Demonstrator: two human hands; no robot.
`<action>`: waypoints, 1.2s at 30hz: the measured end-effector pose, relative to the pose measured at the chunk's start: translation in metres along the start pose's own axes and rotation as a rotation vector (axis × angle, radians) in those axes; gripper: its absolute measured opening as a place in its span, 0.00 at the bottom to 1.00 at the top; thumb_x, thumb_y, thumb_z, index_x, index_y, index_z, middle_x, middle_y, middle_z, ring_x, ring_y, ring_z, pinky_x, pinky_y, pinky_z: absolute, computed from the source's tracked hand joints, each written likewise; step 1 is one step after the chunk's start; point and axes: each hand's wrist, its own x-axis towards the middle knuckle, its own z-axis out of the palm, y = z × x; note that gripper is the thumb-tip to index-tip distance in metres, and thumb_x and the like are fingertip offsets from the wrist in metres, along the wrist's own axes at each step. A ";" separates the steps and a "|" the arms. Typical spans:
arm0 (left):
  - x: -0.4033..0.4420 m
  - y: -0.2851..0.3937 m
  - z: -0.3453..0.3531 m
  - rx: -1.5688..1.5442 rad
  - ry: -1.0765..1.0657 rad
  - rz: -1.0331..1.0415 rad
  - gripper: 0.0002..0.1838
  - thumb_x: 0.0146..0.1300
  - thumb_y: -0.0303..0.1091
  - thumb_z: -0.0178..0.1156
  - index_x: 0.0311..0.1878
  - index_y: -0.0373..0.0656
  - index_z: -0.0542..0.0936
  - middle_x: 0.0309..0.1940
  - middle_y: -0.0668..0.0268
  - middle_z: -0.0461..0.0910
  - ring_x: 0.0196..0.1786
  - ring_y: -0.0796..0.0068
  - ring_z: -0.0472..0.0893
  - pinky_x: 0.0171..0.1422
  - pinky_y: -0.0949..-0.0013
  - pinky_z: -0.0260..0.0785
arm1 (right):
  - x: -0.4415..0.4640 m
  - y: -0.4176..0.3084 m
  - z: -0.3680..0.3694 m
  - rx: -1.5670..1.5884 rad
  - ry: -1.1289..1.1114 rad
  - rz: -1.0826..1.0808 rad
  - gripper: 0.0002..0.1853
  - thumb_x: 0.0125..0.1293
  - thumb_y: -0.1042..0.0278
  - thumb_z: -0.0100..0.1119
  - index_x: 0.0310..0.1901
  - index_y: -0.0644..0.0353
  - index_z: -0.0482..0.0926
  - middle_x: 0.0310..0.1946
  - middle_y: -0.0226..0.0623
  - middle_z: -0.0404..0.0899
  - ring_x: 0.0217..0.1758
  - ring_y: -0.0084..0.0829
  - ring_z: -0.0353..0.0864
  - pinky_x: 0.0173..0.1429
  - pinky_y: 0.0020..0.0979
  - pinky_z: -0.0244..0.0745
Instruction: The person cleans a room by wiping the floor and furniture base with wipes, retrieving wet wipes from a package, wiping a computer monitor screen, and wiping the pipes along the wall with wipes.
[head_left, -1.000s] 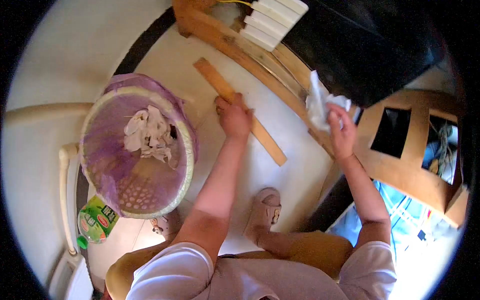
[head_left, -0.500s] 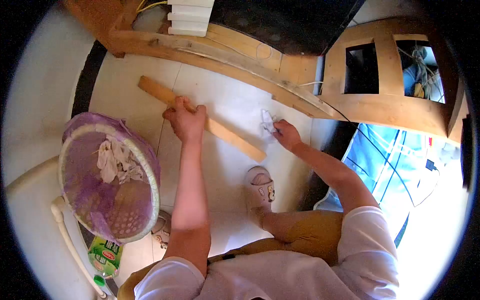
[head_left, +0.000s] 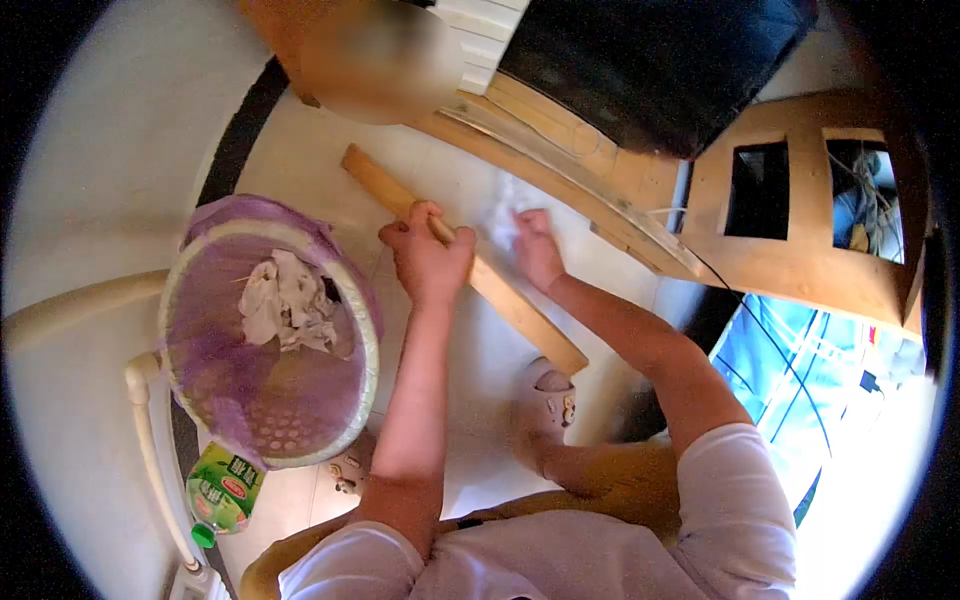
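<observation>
My left hand [head_left: 430,262] is closed around the middle of a long, flat wooden slat [head_left: 525,318], which slants over the white floor. Fingers and thumb grip its two long edges. To the right, my right hand [head_left: 538,252] is closed on a crumpled white tissue [head_left: 503,212] low over the floor. Motion smears both the tissue and the fingertips, and whether the tissue touches the floor I cannot tell. Left of my left arm stands a purple-lined waste basket [head_left: 365,400] with crumpled tissues [head_left: 290,305] inside.
A green-labelled plastic bottle [head_left: 222,490] lies beside the basket, near a white pipe [head_left: 150,430] along the wall. Ahead runs a low wooden frame [head_left: 600,200] under a black panel [head_left: 640,70]. A blue bag [head_left: 765,340] and dark cables are at the right. My shoes are below.
My right hand has swept left and forward with the tissue, closer to the slat. The left hand keeps its grip on the slat. The whole view has shifted and tilted a little.
</observation>
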 end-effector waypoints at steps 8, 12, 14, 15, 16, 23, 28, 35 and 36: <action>0.001 -0.004 -0.008 -0.008 0.060 -0.005 0.22 0.43 0.37 0.65 0.45 0.52 0.74 0.46 0.51 0.63 0.45 0.49 0.73 0.47 0.56 0.71 | 0.060 -0.053 0.022 -0.139 0.061 0.157 0.21 0.61 0.67 0.51 0.56 0.59 0.69 0.50 0.47 0.67 0.55 0.46 0.68 0.60 0.40 0.67; 0.015 0.006 -0.007 0.042 0.046 -0.013 0.23 0.41 0.38 0.66 0.45 0.53 0.74 0.46 0.52 0.64 0.45 0.49 0.74 0.47 0.55 0.71 | 0.079 -0.080 0.007 0.338 -0.455 0.000 0.16 0.66 0.61 0.47 0.49 0.61 0.72 0.41 0.46 0.75 0.47 0.42 0.73 0.55 0.37 0.68; 0.028 0.015 -0.001 0.032 0.062 0.021 0.24 0.41 0.38 0.66 0.46 0.54 0.75 0.46 0.52 0.64 0.45 0.49 0.74 0.47 0.55 0.71 | 0.069 -0.073 -0.011 0.555 -0.446 0.185 0.15 0.65 0.61 0.50 0.46 0.62 0.73 0.39 0.44 0.76 0.44 0.36 0.75 0.52 0.35 0.68; 0.037 0.022 0.004 0.044 -0.008 -0.037 0.24 0.41 0.38 0.67 0.46 0.54 0.75 0.46 0.52 0.64 0.45 0.49 0.74 0.47 0.55 0.71 | 0.063 -0.061 -0.012 0.819 -0.460 0.301 0.15 0.64 0.60 0.51 0.45 0.63 0.73 0.39 0.42 0.76 0.45 0.34 0.74 0.52 0.34 0.69; 0.043 0.027 0.010 0.055 -0.079 -0.099 0.24 0.41 0.38 0.67 0.46 0.55 0.75 0.46 0.53 0.64 0.44 0.49 0.74 0.47 0.55 0.71 | 0.055 -0.044 -0.012 1.081 -0.473 0.420 0.15 0.64 0.60 0.51 0.44 0.63 0.74 0.39 0.41 0.76 0.45 0.31 0.74 0.51 0.33 0.69; 0.063 0.042 0.065 0.106 0.001 -0.091 0.24 0.43 0.37 0.68 0.48 0.53 0.75 0.47 0.51 0.64 0.46 0.47 0.74 0.52 0.55 0.70 | -0.041 0.070 -0.093 0.309 -0.190 0.011 0.16 0.53 0.79 0.59 0.46 0.67 0.76 0.39 0.41 0.71 0.45 0.36 0.71 0.50 0.33 0.69; 0.077 0.010 0.100 0.088 0.137 -0.054 0.27 0.47 0.31 0.67 0.54 0.51 0.73 0.55 0.51 0.59 0.50 0.48 0.74 0.53 0.54 0.70 | -0.113 0.104 -0.152 0.101 -0.193 0.182 0.16 0.53 0.80 0.58 0.46 0.67 0.76 0.38 0.41 0.71 0.46 0.37 0.72 0.51 0.32 0.68; 0.046 0.014 0.103 0.135 0.088 -0.024 0.32 0.49 0.25 0.65 0.60 0.43 0.69 0.58 0.47 0.58 0.54 0.48 0.72 0.55 0.59 0.71 | -0.217 0.078 -0.143 0.488 -0.133 0.482 0.13 0.57 0.74 0.56 0.45 0.64 0.78 0.26 0.34 0.74 0.26 0.31 0.69 0.34 0.32 0.67; 0.042 0.010 0.110 0.135 0.071 -0.017 0.32 0.49 0.25 0.65 0.60 0.43 0.69 0.58 0.47 0.58 0.54 0.48 0.72 0.55 0.59 0.71 | -0.225 0.068 -0.136 0.487 -0.123 0.498 0.13 0.57 0.74 0.56 0.45 0.64 0.78 0.26 0.34 0.74 0.26 0.31 0.69 0.34 0.32 0.67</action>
